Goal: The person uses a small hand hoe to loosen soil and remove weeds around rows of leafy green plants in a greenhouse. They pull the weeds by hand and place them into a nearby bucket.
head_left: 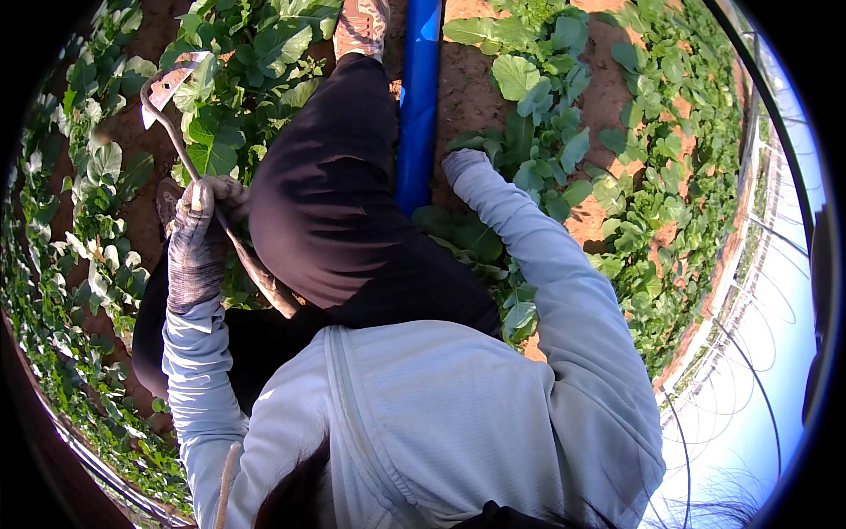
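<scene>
One hoe [262,275] sits gripped in my left hand [200,219], its blade [173,85] toward ten o'clock; my right hand [467,165] is beside leafy plants [539,101] near one o'clock, fingers hidden, so I cannot tell whether it holds anything. If my left grip slackens, the blade could tip and nick nearby leaves [212,152].

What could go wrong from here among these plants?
The hoe in your left hand has its blade beside leafy plants, so a careless swing might nick them. Your right hand is low by other plants, its fingertips hidden, so it could crush some. Your forward shoe sits close to the blue tube, which might trip you.
</scene>
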The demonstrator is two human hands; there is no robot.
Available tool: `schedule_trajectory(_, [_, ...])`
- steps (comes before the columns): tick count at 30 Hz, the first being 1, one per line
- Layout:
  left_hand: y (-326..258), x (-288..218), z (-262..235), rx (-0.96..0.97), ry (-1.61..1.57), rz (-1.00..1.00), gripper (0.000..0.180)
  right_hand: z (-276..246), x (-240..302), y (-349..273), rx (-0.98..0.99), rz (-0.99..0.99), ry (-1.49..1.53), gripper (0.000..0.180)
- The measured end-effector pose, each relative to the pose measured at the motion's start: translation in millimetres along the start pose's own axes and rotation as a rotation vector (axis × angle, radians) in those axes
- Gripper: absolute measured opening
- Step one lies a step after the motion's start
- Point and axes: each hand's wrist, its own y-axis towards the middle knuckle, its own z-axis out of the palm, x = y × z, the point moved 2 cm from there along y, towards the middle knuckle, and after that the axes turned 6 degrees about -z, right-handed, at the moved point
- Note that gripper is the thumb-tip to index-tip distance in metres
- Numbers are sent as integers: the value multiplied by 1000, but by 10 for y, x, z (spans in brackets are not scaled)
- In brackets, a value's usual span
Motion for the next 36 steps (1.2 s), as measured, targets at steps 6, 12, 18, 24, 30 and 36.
schedule_trajectory(6, [-11,-23,36,-7,47,-38,27,99,-191,278,-67,-51,139,23])
schedule_trajectory(12, [-1,4,14,2,47,-5,27,-347,-250,-91,-104,-128,846,24])
schedule_trajectory(18, [20,24,15,-9,79,-43,28,-87,-309,117,-184,-170,1115,24])
schedule_trajectory(24, [-6,27,26,-54,65,-73,27,54,458,219,1,-70,0,29])
schedule_trajectory(30, [24,60,-8,-59,74,-88,27,334,588,440,-11,-29,20,26])
schedule_trajectory(36, [34,43,12,-22,94,-86,29,358,572,288,53,-156,28,25])
